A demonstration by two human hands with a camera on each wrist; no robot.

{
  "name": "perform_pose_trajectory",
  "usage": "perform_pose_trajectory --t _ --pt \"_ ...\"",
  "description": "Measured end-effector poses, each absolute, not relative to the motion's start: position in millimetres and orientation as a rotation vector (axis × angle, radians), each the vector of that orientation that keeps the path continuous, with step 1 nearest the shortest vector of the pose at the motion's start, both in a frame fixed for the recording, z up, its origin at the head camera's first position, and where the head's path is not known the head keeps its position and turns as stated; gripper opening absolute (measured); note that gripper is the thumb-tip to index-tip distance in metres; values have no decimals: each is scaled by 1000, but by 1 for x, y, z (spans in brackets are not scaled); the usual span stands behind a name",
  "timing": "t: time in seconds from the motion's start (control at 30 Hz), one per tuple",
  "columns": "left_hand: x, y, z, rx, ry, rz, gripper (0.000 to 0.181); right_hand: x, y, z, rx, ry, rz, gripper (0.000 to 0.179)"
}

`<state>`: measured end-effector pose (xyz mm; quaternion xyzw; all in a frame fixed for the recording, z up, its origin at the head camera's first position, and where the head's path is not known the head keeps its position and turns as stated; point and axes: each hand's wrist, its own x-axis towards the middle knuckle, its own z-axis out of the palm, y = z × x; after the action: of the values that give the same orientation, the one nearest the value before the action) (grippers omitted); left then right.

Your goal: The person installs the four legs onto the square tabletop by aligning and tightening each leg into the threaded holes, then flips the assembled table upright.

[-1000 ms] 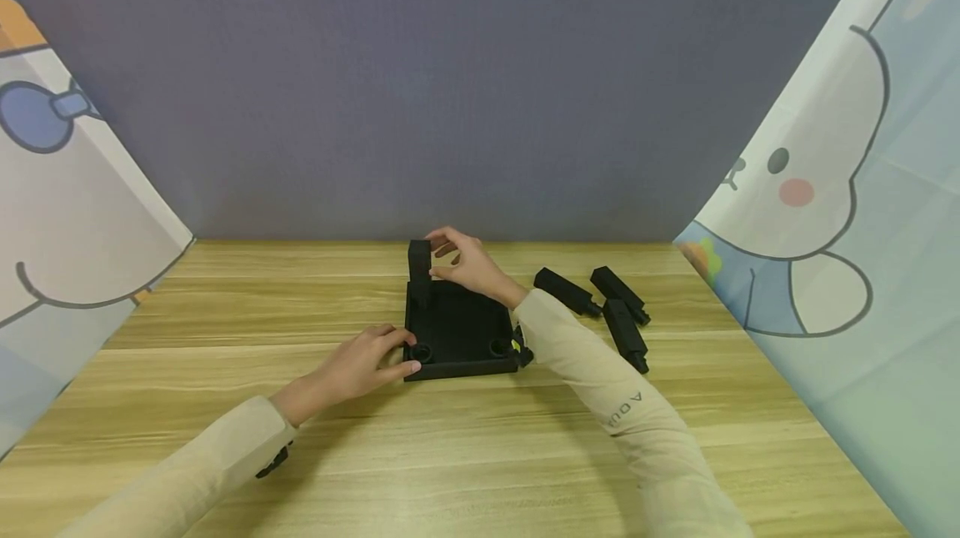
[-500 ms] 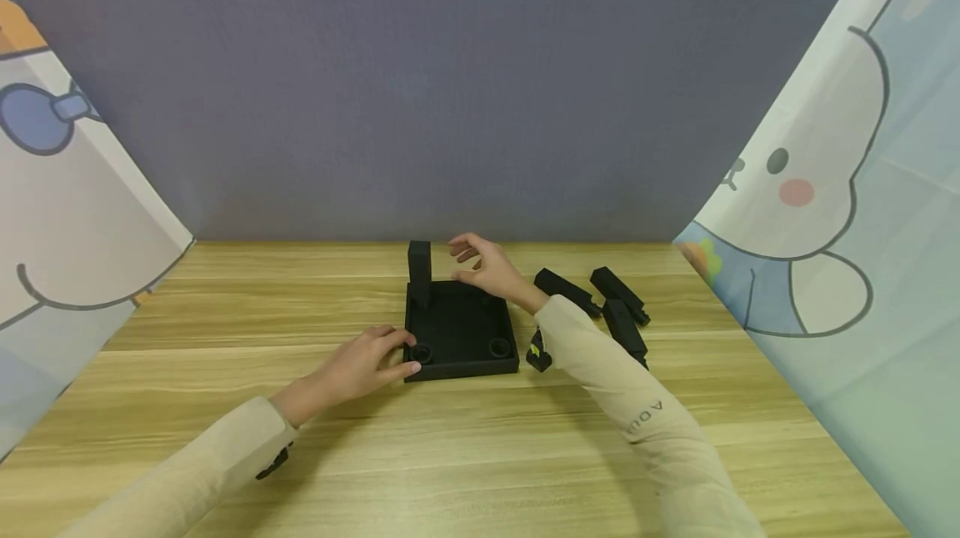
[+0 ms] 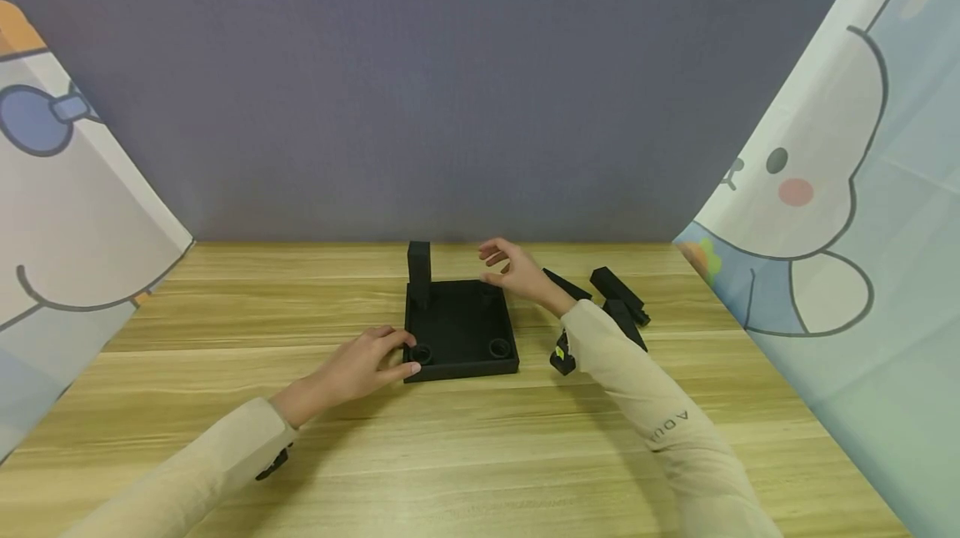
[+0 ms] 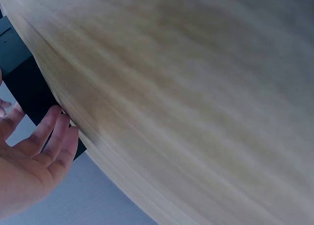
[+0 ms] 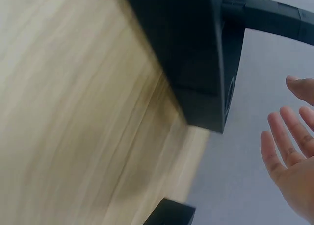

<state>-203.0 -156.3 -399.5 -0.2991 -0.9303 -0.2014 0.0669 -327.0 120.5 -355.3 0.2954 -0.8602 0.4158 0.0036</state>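
A black square base (image 3: 457,325) with raised edges and round corner sockets lies on the wooden table. One black square post (image 3: 420,271) stands upright in its back left corner. My left hand (image 3: 363,367) grips the front left corner, thumb at the front edge and fingers along the left side; the left wrist view shows those fingers (image 4: 61,132) bent against the base's side. Over the back right corner is my right hand (image 3: 521,275), fingers relaxed and holding nothing. The right wrist view has the hand (image 5: 294,156) apart from the base (image 5: 186,48) and the post (image 5: 279,19).
To the right lie three loose black posts: one (image 3: 567,284) partly behind the right hand and wrist, another (image 3: 617,289) farther right, a third (image 3: 624,321) partly covered by the sleeve. A grey panel (image 3: 435,104) rises behind the table (image 3: 262,296).
My right hand has let go of the upright post and moved right, across the base to its back right corner. The post stays standing. My left hand keeps its place.
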Motion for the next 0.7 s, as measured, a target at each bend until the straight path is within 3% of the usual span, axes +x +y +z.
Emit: perform_pose_trajectory --t 0.7 --pt "-203 -157 -399 -898 -2825 -615 39 -329 173 -366 758 -2715 1200 39"
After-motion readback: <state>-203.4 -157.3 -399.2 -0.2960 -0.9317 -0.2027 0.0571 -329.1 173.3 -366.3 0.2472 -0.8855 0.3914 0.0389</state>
